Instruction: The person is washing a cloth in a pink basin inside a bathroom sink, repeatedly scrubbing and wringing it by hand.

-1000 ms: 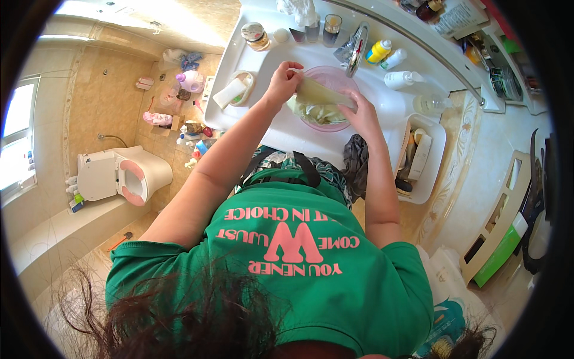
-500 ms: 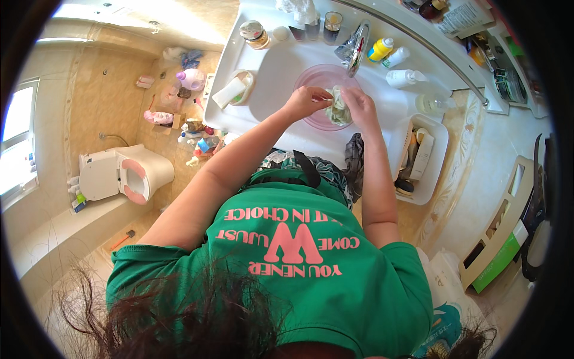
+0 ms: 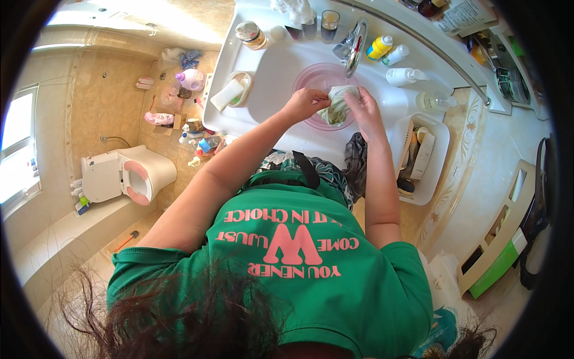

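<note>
A pale green-and-white cloth (image 3: 338,110) hangs between my hands above a pink basin (image 3: 302,81), which stands in the white sink (image 3: 270,78) beneath the metal faucet (image 3: 357,48). The fingers of my left hand (image 3: 308,103) are pinched on the cloth's left edge. On the other side, my right hand (image 3: 366,115) grips its right edge, fingers bent round it and slightly blurred. What the cloth is exactly, perhaps a small garment, I cannot make out. A dark grey cloth (image 3: 355,158) drapes over the front edge of the sink, near my right forearm.
Bottles stand along the right rim: a yellow bottle (image 3: 379,48) and a white pump bottle (image 3: 403,76). A soap dish (image 3: 240,87) sits left, a jar (image 3: 251,36) and glass (image 3: 329,25) behind. A white bin (image 3: 431,170) is at right, a toilet (image 3: 128,173) far left.
The cloth has been spread from a bunched shape into a wider, flatter one. My right hand has turned and shifted slightly outward; my left hand has barely moved.
</note>
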Available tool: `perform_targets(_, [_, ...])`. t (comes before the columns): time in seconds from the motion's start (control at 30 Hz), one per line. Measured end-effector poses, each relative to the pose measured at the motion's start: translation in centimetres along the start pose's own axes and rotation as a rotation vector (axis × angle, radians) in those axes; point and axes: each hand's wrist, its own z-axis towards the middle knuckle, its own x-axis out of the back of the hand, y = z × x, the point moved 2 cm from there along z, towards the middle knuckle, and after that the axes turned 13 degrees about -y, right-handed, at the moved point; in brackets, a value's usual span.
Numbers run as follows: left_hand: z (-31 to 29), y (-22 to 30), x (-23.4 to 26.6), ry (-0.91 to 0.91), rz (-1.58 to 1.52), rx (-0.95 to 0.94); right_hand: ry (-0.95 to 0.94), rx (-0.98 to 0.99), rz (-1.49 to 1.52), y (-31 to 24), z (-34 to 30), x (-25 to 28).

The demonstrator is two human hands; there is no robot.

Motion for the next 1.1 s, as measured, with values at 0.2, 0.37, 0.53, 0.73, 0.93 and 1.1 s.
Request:
perform_targets(0.2, [0.1, -0.6, 0.9, 0.040, 0.144, 0.051, 0.057, -0.023, -0.122, 1.9, 0.3, 2.6])
perform_targets(0.37, [-0.6, -0.8, 1.7, 0.024, -0.214, 0.155, 0.169, -0.137, -0.373, 3.0, 0.6, 4.5])
perform_targets(0.53, [0.1, -3.4, 2.2, 0.155, -0.535, 0.273, 0.210, -0.061, -0.604, 3.3, 1.4, 5.0])
perform_targets(0.73, [0.9, -4.1, 1.6, 0.130, -0.844, 0.310, 0.075, -0.002, -0.909, 5.0, 3.3, 5.2])
perform_targets(0.93, [0.5, -4.7, 1.1, 0.128, -0.413, 0.453, -0.166, -0.156, -1.360, 12.8, 4.6, 6.6])
perform_targets(1.1, [-1.0, -6.2, 1.1, 0.006, -0.480, 0.494, -0.300, -0.524, -1.461, 15.7, 5.5, 3.6])
